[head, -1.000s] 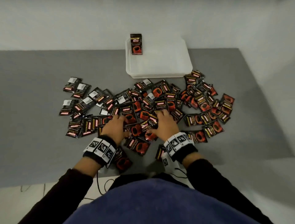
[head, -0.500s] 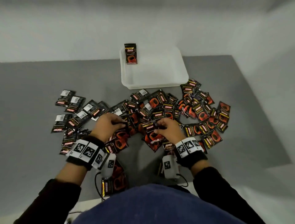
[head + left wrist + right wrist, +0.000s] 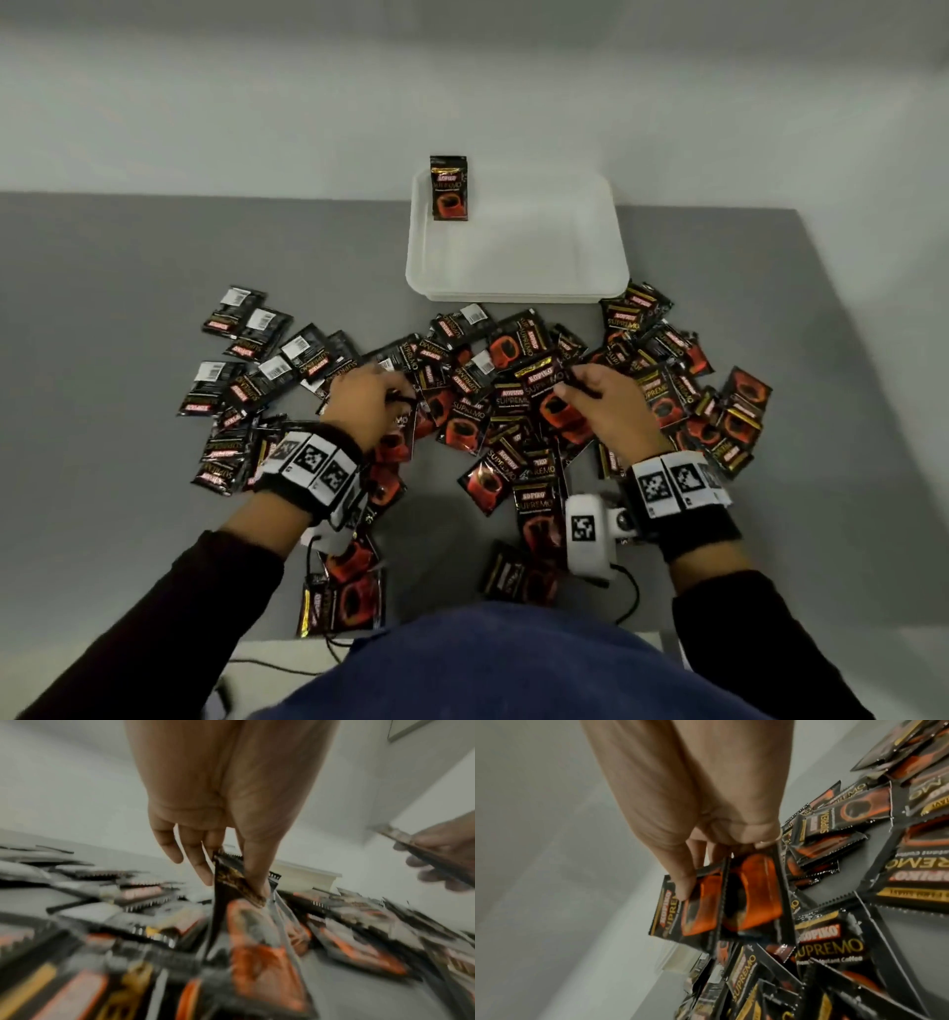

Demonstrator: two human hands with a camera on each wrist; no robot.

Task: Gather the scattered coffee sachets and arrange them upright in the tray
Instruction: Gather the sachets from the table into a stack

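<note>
Both hands are working in the heap of black-and-orange foil coffee sachets (image 3: 513, 406) lying scattered over the grey worktop (image 3: 102, 308). Left hand (image 3: 359, 401) is pinching one sachet (image 3: 246, 923) by its top edge between thumb and fingers, the sachet dangling. Right hand (image 3: 611, 406) is gripping a small sheaf of sachets (image 3: 731, 902), thumb pressing one face. The shallow white plastic tray (image 3: 518, 288) is sitting beyond the heap, one upright sachet (image 3: 450, 188) leaning at its far-left corner. Risks, as judged: slick foil is likely slipping from a thin pinch; the sheaf fanning apart in transit; sachets toppling flat in the low-walled tray, knocking the lone standing one.
</note>
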